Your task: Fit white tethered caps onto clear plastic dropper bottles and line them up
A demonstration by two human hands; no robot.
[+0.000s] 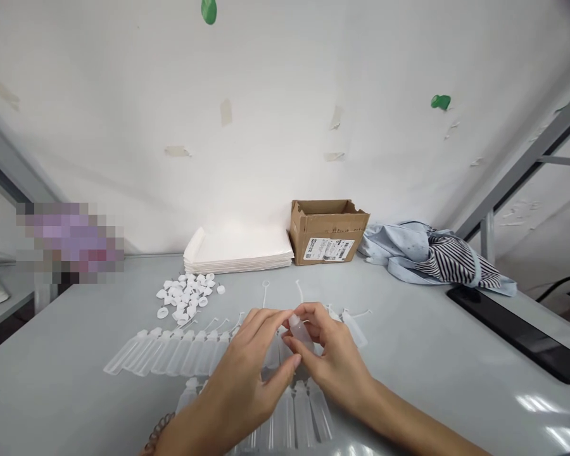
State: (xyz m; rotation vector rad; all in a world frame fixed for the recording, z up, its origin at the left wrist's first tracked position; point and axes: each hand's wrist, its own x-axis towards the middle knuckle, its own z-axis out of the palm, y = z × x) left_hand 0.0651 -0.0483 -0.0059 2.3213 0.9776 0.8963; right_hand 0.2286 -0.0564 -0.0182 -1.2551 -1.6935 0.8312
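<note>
My right hand is closed around a small translucent bottle, tilted with its white top up and to the left. My left hand has its fingertips at the top of that bottle; its thumb is apart, beside the bottle's lower part. Under and behind the hands, translucent tubes lie side by side in a row on the grey table. A second row of tubes lies nearer to me, partly hidden by my left hand and forearm. Small white caps lie in a loose pile at the left.
A stack of white sheets and an open cardboard box stand by the wall. Right of them lie a light blue cloth bag and a long black object. Thin white pieces lie behind the tubes.
</note>
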